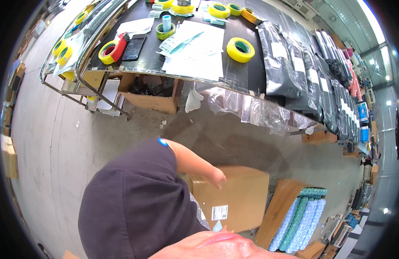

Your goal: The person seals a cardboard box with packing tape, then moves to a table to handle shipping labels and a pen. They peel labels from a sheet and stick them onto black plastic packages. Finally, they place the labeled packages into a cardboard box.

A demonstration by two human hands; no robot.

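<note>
My left hand (217, 177) reaches past my dark shirt to the top of a closed cardboard box (241, 194). Its fingers point down at the cardboard and look blurred, so I cannot tell whether they touch it or hold anything. A white printed label (220, 212) lies flat on the box. Only some fingers of my right hand (228, 229) show beside that label, the rest being hidden at the bottom of the view. Those fingers hold a small pointed piece of light-blue paper (218, 226).
An open carton (277, 213) of bubble-wrapped rolls (296, 223) stands right of the box. Ahead, a black-topped table (248, 71) bears tape rolls (240, 50), a red tape dispenser (120, 48), a phone (134, 47), papers (199, 61) and black plastic parcels (277, 64). A metal cart (79, 69) adjoins it.
</note>
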